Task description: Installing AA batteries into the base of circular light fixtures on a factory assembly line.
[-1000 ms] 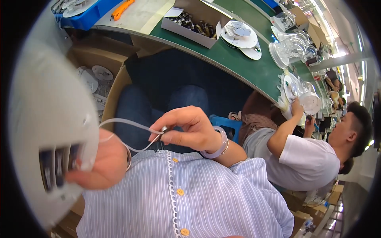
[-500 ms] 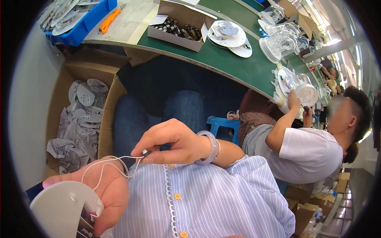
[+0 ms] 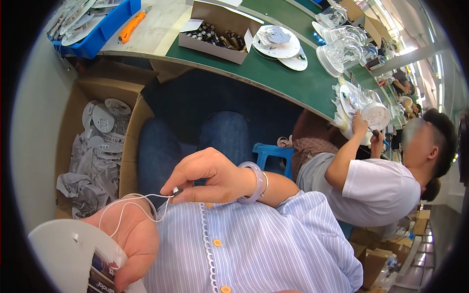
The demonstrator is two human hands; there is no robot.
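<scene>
At the lower left, my left hand (image 3: 132, 234) is closed round the edge of a white round plastic base (image 3: 58, 249). Dark batteries (image 3: 100, 276) show in an open compartment of this base. Thin white wires (image 3: 119, 215) loop from the base across my palm and wrist. My right hand (image 3: 210, 178), with a pale bangle on its wrist, pinches a small dark and white part (image 3: 176, 192) at the wires' end between thumb and forefinger. That part is too small to make out fully, perhaps a switch or a plug.
A cardboard box (image 3: 131, 161) with white discs and crumpled paper stands left of my knees. On the green bench (image 3: 288, 90) are a carton of batteries (image 3: 212, 49), white discs (image 3: 276, 41) and clear domes (image 3: 337, 56). An orange cutter (image 3: 132, 27) lies beside a blue bin (image 3: 105, 29). A co-worker (image 3: 376, 185) sits at the right.
The white base has tilted and shifted slightly left in my left hand, so more of the batteries shows. My right hand keeps its pinch, almost in place.
</scene>
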